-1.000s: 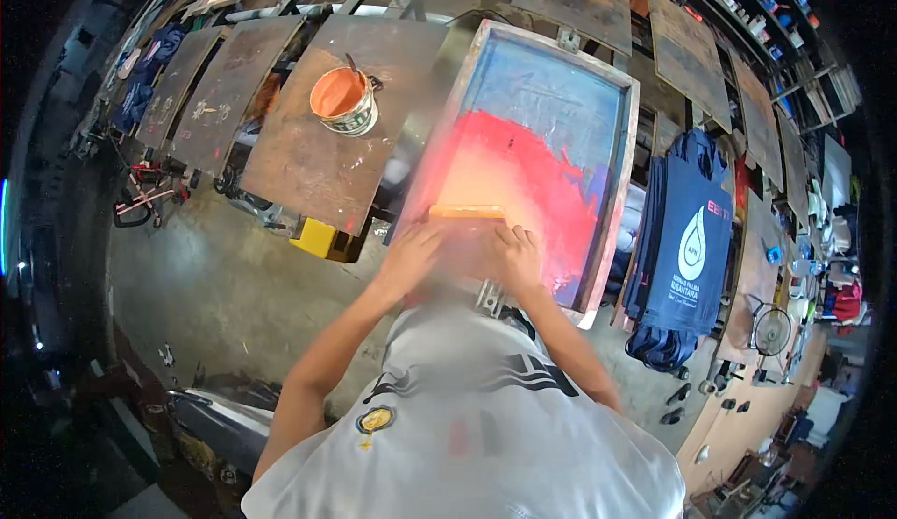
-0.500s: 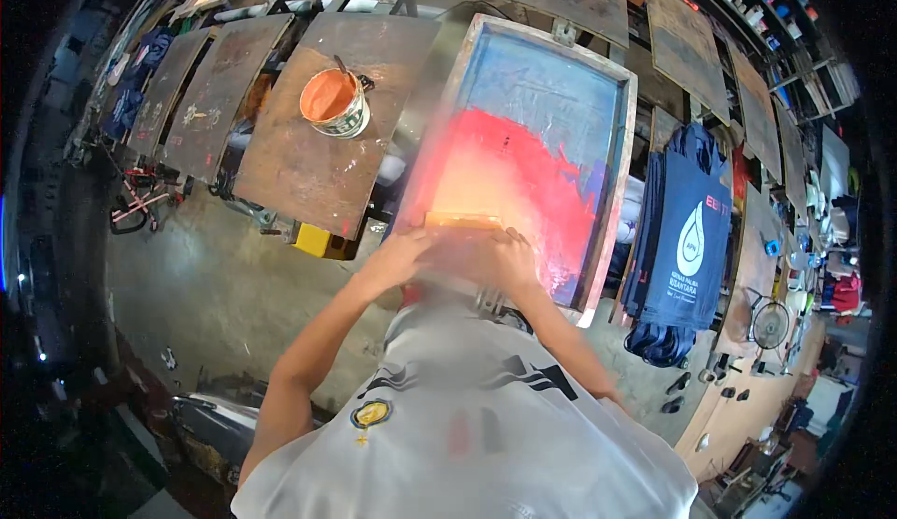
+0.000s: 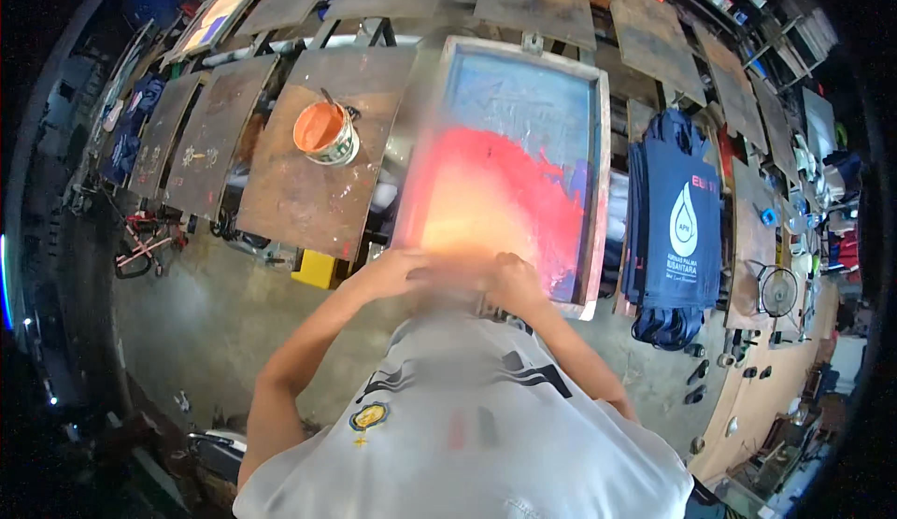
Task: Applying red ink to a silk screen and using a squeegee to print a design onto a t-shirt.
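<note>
A screen-printing frame (image 3: 601,183) with a pale wooden border lies in front of me. Red-orange ink (image 3: 486,192) covers the nearer part of its blue mesh (image 3: 523,89). At the frame's near end, my left hand (image 3: 392,274) and my right hand (image 3: 514,285) are closed on a squeegee (image 3: 456,270), one toward each end. Its middle is smeared by a blurred band, so its blade and handle barely show. An ink tub (image 3: 327,134) holding orange ink and a stirring stick stands on a brown board left of the frame.
Navy tote bags (image 3: 675,229) with a white drop print hang over a board right of the frame. More flat printing boards (image 3: 220,136) run left and along the back. A yellow box (image 3: 315,269) sits below the left board; a round fan (image 3: 777,292) is far right.
Both hands have pulled the squeegee toward me, to the near end of the frame. The pale orange smear in the ink now reaches nearer to me. The view has shifted slightly.
</note>
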Available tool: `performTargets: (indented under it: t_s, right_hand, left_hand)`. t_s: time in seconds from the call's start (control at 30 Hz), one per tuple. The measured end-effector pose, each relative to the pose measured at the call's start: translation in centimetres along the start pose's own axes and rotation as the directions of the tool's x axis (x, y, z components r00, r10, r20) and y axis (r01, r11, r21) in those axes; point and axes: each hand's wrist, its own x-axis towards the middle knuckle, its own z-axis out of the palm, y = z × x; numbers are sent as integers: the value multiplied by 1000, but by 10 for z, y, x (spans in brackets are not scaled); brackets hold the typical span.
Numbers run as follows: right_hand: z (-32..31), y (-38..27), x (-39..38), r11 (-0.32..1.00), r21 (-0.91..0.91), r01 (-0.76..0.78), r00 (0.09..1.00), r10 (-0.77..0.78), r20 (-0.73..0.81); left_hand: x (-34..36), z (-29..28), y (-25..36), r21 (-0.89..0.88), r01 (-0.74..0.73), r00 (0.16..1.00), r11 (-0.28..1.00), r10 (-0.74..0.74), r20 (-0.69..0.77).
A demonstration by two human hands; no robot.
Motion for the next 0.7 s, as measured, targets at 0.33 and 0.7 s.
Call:
performTargets:
  t_s: [0.33,0.7]
  right_hand:
    - [-10,49,70,997,-38,62,960,-70,-271]
    - [21,11,10,998,-56,-6,993,0,-119]
  left_hand:
    - [65,-42,-4,287,-13,996,958,39,-85]
    - [-28,46,3,150,63,947,987,-12,-320]
